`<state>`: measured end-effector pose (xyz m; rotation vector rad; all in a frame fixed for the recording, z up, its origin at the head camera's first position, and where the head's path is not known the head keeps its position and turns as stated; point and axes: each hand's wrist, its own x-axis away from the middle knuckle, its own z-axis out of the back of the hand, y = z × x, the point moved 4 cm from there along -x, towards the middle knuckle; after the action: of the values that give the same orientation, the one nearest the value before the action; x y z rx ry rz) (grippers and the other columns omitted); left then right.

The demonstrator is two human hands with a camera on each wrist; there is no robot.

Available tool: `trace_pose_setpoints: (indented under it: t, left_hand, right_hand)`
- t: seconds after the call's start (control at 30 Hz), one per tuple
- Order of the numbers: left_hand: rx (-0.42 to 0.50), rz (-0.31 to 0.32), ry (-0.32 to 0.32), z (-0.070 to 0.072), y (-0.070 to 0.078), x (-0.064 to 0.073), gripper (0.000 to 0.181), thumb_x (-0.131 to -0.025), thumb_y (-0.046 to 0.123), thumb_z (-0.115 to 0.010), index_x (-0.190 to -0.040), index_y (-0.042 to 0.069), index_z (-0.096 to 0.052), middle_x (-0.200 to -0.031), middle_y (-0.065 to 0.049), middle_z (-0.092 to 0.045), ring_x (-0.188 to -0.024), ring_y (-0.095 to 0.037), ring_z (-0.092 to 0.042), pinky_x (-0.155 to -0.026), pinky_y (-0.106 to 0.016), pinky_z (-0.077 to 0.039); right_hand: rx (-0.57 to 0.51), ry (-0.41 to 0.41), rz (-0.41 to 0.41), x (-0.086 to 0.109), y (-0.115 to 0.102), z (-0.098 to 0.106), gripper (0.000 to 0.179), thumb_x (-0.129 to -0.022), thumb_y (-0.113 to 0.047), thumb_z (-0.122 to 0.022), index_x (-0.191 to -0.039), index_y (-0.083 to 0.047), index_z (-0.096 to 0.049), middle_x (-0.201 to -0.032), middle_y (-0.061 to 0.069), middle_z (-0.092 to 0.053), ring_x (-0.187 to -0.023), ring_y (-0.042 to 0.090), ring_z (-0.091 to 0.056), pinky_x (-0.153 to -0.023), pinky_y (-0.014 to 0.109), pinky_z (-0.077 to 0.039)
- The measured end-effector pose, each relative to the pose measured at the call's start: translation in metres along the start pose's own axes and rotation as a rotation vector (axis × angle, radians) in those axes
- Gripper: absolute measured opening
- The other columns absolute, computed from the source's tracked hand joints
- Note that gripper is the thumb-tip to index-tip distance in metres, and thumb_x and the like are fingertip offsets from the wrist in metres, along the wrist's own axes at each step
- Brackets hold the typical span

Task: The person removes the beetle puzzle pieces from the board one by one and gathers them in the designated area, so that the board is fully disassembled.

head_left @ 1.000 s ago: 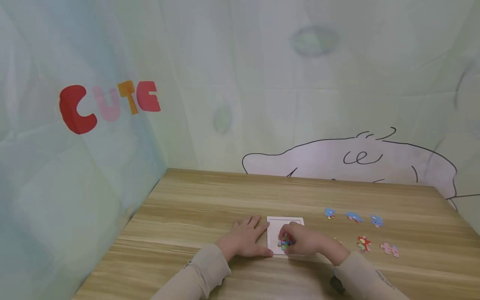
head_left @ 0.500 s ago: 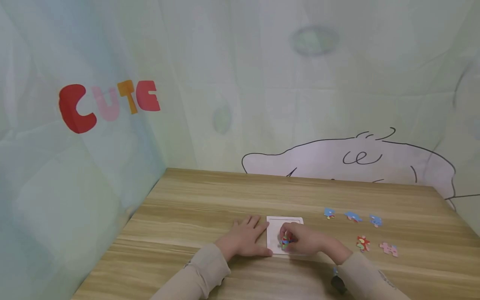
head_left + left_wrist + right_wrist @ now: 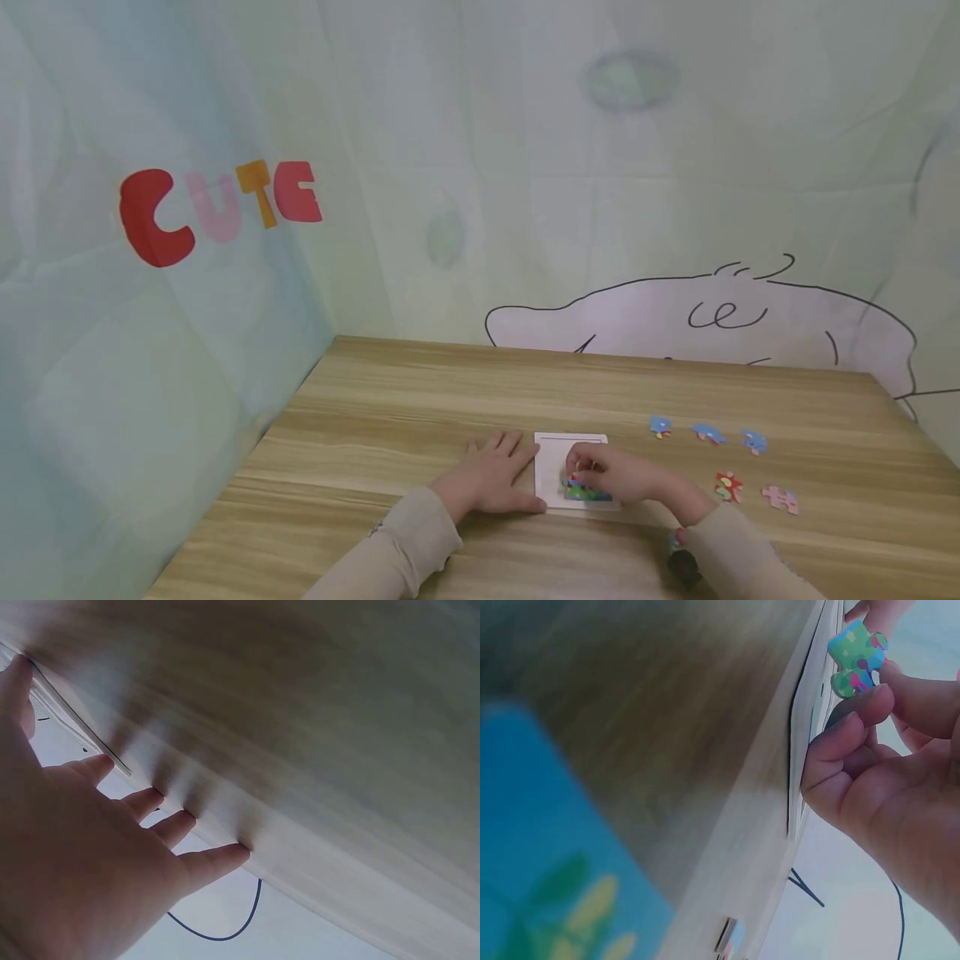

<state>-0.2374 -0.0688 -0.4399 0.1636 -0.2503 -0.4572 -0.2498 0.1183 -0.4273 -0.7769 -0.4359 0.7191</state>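
Note:
My left hand (image 3: 491, 479) lies flat on the table with its fingers spread, the index fingertip and thumb at the left edge of a white puzzle board (image 3: 551, 458). In the left wrist view, that hand's fingertips press on the wooden surface. Over the board's lower right part, my right hand (image 3: 618, 475) pinches a small green and blue jigsaw piece (image 3: 859, 652) between thumb and fingers. Below those fingers, green and blue puzzle pieces (image 3: 588, 493) show along the board's lower edge. The right hand's fingers partly hide them.
To the right lie blue jigsaw pieces (image 3: 707, 433) in a row, with a red piece (image 3: 727, 486) and a pink piece (image 3: 781, 499) nearer. Another piece (image 3: 678, 538) shows beside the right sleeve (image 3: 742, 550). A printed cloth (image 3: 420, 208) hangs behind the wooden table (image 3: 405, 400).
My right hand has shifted slightly right and its fingers have lifted a little, uncovering more of the green and blue pieces on the board. The left hand stays put.

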Motion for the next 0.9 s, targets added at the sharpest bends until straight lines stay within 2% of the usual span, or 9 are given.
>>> trace_pose_setpoints:
  t: [0.4,0.67,0.9]
  left_hand:
    - [-0.016,0.002,-0.001,-0.001,0.000,0.000,0.086,-0.082,0.072,-0.053,-0.150,0.022,-0.035,-0.157,-0.012,-0.026,-0.144,-0.036,-0.022,-0.107,-0.066,-0.023]
    - [-0.020,-0.006,0.005,-0.001,0.002,0.001,0.086,-0.082,0.070,-0.055,-0.150,0.021,-0.036,-0.156,-0.013,-0.028,-0.143,-0.037,-0.024,-0.107,-0.066,-0.024]
    - [-0.004,-0.010,-0.003,0.002,0.003,0.002,0.086,-0.083,0.069,-0.055,-0.151,0.020,-0.035,-0.157,-0.013,-0.026,-0.144,-0.038,-0.023,-0.107,-0.066,-0.023]
  right_hand:
    - [-0.043,0.008,0.026,0.008,-0.002,0.006,0.004,-0.098,-0.008,-0.051,-0.098,-0.009,-0.055,-0.081,-0.004,-0.050,-0.075,0.008,-0.047,-0.069,0.023,-0.039]
    - [-0.056,0.031,0.079,0.029,-0.001,0.018,0.004,-0.098,-0.009,-0.052,-0.096,-0.009,-0.056,-0.080,-0.005,-0.052,-0.075,0.005,-0.048,-0.067,0.021,-0.042]
    - [-0.087,0.019,0.102,0.050,0.002,0.026,0.007,-0.099,-0.012,-0.052,-0.096,-0.006,-0.054,-0.079,-0.005,-0.048,-0.072,0.003,-0.045,-0.062,0.022,-0.041]
